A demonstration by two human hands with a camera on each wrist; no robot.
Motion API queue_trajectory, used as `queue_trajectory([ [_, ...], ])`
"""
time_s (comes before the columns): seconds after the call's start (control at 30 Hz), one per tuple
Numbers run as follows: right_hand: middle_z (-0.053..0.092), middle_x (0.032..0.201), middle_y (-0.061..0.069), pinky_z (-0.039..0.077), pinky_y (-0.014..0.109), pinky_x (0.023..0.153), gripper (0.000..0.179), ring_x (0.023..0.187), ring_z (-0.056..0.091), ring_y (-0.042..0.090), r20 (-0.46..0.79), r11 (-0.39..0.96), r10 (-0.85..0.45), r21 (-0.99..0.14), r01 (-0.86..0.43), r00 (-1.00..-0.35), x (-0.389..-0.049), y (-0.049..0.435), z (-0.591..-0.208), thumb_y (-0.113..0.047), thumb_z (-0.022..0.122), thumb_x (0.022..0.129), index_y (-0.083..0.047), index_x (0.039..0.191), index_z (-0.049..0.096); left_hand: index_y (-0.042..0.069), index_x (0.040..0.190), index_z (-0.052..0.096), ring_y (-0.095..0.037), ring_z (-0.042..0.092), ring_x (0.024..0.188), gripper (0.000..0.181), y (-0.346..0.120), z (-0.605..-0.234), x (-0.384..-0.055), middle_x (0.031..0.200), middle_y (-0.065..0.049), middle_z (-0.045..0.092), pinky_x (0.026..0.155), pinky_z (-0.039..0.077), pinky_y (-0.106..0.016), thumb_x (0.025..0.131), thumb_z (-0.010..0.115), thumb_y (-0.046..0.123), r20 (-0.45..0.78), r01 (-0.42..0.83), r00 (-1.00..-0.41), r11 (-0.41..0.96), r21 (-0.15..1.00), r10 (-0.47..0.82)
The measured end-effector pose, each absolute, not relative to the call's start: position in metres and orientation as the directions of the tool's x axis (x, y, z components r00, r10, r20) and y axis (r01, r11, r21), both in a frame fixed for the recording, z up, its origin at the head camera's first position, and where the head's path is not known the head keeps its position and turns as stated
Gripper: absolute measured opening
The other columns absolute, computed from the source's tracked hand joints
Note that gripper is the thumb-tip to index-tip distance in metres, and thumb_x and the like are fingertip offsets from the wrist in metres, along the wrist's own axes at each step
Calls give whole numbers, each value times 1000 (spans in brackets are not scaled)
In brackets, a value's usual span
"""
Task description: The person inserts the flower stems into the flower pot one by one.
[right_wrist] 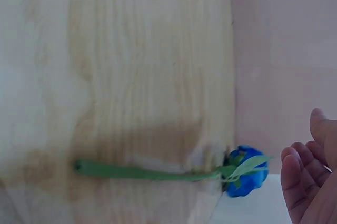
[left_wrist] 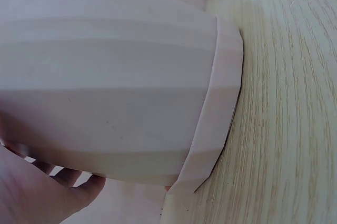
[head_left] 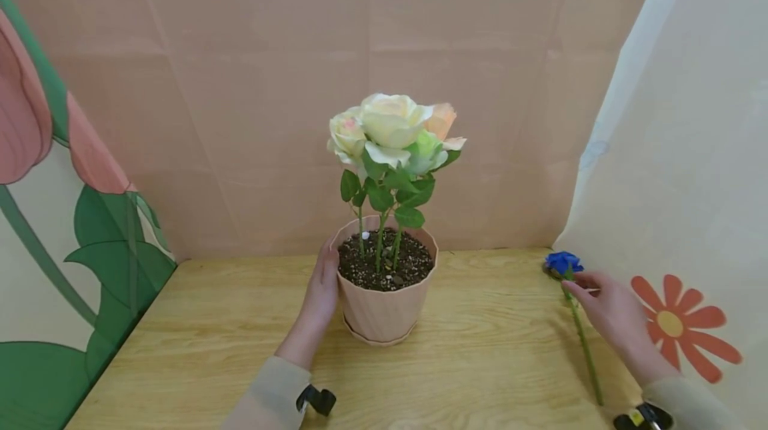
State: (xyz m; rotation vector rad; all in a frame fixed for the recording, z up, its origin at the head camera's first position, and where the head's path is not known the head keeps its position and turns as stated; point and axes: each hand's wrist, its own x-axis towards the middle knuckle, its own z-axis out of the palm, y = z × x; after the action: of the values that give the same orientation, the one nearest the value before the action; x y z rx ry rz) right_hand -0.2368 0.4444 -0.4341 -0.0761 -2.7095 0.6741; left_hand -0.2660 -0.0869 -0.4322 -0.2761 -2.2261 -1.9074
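A pale pink flowerpot stands upright on its saucer, filled with dark soil. Cream, pale green and peach roses rise from the soil on green stems. My left hand holds the pot's left side, near the rim; in the left wrist view its fingers curve along the pot wall. A blue rose with a long green stem lies on the table to the right. My right hand is beside its bloom, thumb and fingers loosely bent and apart; the right wrist view shows a gap between fingers and bloom.
The wooden table meets a pinkish-brown backdrop behind the pot. A panel with painted tulips borders the left. On the right hangs a pale sheet with a printed red flower.
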Motion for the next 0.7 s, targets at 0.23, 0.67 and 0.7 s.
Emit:
queue_trajectory([
  [0.23, 77, 119, 27, 60, 48, 69, 68, 100, 74, 46, 257, 896, 145, -444, 17, -955, -238, 463, -453, -54, 65, 111, 9, 137, 69, 18, 178, 21, -43, 18, 166, 62, -87, -432, -266, 182, -15, 21, 131, 16, -68, 123, 23, 47, 259, 259, -966, 155, 953, 17],
  [0.67, 68, 132, 35, 56, 63, 83, 88, 112, 67, 52, 77, 868, 209, -474, 149, -975, -238, 481, -475, -70, 54, 108, 11, 142, 63, 18, 178, 21, -44, 17, 166, 65, -86, -433, -263, 181, -18, 22, 131, 13, -69, 121, 23, 52, 258, 257, -966, 155, 954, 12],
  [0.7, 68, 132, 35, 56, 64, 84, 88, 113, 66, 53, 74, 869, 210, -471, 152, -975, -239, 482, -476, -70, 55, 108, 11, 141, 63, 19, 178, 21, -44, 17, 166, 66, -86, -433, -264, 181, -18, 22, 131, 13, -69, 121, 22, 52, 256, 255, -967, 157, 954, 13],
])
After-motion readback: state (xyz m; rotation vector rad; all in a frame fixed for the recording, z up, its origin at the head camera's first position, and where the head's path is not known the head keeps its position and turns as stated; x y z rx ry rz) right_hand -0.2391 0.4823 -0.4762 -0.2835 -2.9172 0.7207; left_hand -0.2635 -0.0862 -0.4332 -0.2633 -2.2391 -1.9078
